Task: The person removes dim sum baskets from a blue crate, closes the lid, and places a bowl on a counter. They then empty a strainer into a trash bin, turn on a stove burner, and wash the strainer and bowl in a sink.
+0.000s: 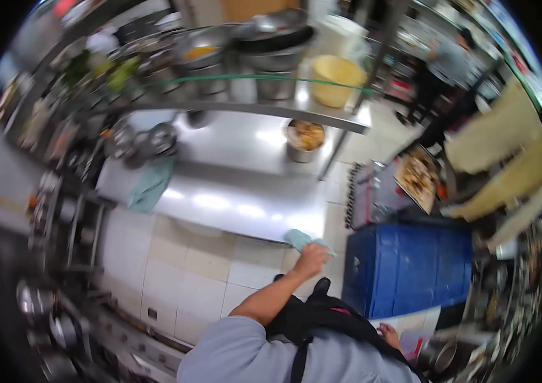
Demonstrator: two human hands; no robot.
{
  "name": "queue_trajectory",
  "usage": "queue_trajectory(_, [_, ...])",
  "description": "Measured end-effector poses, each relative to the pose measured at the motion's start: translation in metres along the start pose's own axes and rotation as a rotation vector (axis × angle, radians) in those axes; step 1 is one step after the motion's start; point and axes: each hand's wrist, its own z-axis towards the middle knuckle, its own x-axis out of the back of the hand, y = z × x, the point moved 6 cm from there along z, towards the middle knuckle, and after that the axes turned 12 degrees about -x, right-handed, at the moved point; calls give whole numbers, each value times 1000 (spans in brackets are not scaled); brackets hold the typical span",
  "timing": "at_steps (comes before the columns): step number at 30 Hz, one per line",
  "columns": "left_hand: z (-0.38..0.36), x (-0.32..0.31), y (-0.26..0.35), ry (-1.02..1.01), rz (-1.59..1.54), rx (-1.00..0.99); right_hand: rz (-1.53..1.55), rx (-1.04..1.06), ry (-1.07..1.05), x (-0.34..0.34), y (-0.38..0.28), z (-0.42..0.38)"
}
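My left hand [312, 259] is closed on a pale green cloth [297, 239] at the front right corner of a steel table [239, 185]. The cloth lies partly on the tabletop and partly over its edge. Low at my right side hangs my right hand [388, 334], near a large blue bin [411, 271]. Its fingers are slightly bent and apart, and nothing shows in them. Another green cloth [153, 184] lies at the table's left end, by some metal bowls [161, 137]. A metal pot of food [305, 137] stands toward the back right.
A shelf [341, 119] above the table carries several pans and a yellow tub [336, 80]. Behind the blue bin is a tray of food pieces [419, 179]. Yellowish cloths [497, 137] hang at right. Another person [446, 67] stands at the back right.
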Motion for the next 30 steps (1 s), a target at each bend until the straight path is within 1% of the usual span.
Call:
queue_trajectory(1, [-1, 15, 10, 35, -28, 26, -355, 186, -48, 27, 43, 94])
queue_trajectory(2, [-4, 29, 11, 70, 31, 90, -751, 432, -12, 51, 82, 176])
queue_trajectory(3, [-4, 37, 6, 78, -46, 194, -1030, 690, 67, 58, 93, 205])
queue_trajectory(4, [-1, 47, 0, 106, -119, 297, -842, 460, -67, 57, 48, 192])
queue_trajectory(5, [10, 65, 0, 192, -49, 281, -786, 349, -119, 50, 6, 184])
queue_trajectory(6, [20, 87, -1, 270, 31, 271, -786, 297, -167, 44, -31, 189])
queue_trajectory(9, [48, 142, -12, 570, -34, 441, -776, 160, -252, 25, -124, 208])
queue_trajectory(10, [55, 158, -10, 677, -74, 457, -756, 127, -258, 24, -152, 216])
queue_trajectory(11, [59, 180, 9, 712, -37, 478, -732, 98, -264, 23, -178, 225])
queue_trajectory(13, [66, 195, 33, 203, 236, 857, -628, 59, -249, 28, -226, 247])
queue_trajectory(16, [31, 173, 19, 198, 201, 893, -439, 63, -236, 43, -302, 292])
queue_trajectory(18, [-28, 149, 11, 188, 219, 955, -319, 117, -263, 36, -352, 322])
queue_trajectory(20, [-101, 128, 20, 181, 92, 918, -334, 209, -285, -7, -397, 283])
queue_trajectory(21, [-153, 101, 21, 175, 64, 1100, -334, 294, -301, -33, -412, 261])
queue_trajectory(22, [-188, 101, 49, -91, -26, 1273, -341, 301, -309, -49, -411, 251])
queue_trajectory(23, [-252, 63, 52, -88, -4, 1377, -401, 350, -427, -71, -408, 239])
queue_trajectory(24, [-318, 20, 53, -84, -15, 1406, -452, 398, -549, -94, -404, 223])
queue_trajectory(25, [-379, -23, 52, -358, -223, 1407, -540, 392, -587, -114, -390, 208])
queue_trajectory(26, [-407, -16, 95, -312, -357, 1519, -649, 359, -584, -134, -371, 198])
queue_trajectory(27, [-468, -41, 120, -323, -386, 1799, -747, 337, -580, -156, -355, 185])
queue_trajectory(28, [-484, -22, 167, -345, -465, 1953, -828, 313, -578, -178, -341, 174])
queue_trajectory(29, [-499, -9, 191, -361, -454, 2004, -914, 300, -585, -203, -325, 164])
queue_trajectory(30, [-528, -10, 206, -294, -404, 1976, -980, 290, -592, -227, -312, 153])
